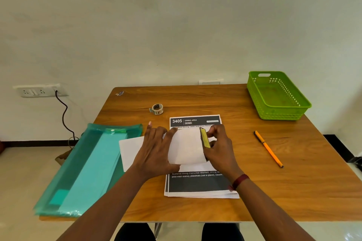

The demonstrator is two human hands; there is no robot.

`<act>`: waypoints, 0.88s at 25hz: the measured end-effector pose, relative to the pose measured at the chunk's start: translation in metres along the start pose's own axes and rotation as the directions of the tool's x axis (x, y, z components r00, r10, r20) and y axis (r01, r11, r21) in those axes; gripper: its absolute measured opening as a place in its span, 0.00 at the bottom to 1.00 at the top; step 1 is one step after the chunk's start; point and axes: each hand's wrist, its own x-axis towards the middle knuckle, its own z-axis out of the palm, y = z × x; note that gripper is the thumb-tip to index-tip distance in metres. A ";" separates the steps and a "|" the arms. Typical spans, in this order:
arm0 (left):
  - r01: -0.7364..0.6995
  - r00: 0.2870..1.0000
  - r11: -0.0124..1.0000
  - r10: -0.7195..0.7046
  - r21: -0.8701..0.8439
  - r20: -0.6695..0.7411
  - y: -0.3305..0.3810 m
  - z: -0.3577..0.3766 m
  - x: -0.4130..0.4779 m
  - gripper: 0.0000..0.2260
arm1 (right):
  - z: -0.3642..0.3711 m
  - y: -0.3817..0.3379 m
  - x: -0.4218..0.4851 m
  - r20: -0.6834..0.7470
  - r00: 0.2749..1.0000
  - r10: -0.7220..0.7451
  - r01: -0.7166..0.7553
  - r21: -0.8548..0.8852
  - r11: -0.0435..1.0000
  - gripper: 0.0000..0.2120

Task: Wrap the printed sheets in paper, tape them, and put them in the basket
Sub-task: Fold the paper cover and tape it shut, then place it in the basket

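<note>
A stack of printed sheets (195, 184) headed "3405 DINING AREA" lies in the middle of the table. A white paper (186, 146) is curled across the stack, and its left end lies flat on the table. My left hand (154, 150) presses on this paper with spread, straight fingers. At the paper's right edge, my right hand (219, 146) pinches a narrow yellow object (205, 138); I cannot tell what it is. A tape roll (157, 109) stands behind the sheets. The green basket (282, 115) sits at the far right corner, with nothing in it.
An orange pen (268, 148) lies right of the sheets. A translucent green folder (88, 168) covers the table's left side and overhangs its edge. The wooden table (293, 191) stands against a wall. A power strip (37, 90) with a black cable is at the left.
</note>
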 end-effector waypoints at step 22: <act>-0.094 0.994 0.995 0.096 -0.040 0.049 -0.016 0.010 0.029 0.43 | -0.004 0.030 0.009 0.227 0.945 0.237 -0.328 0.634 0.701 0.14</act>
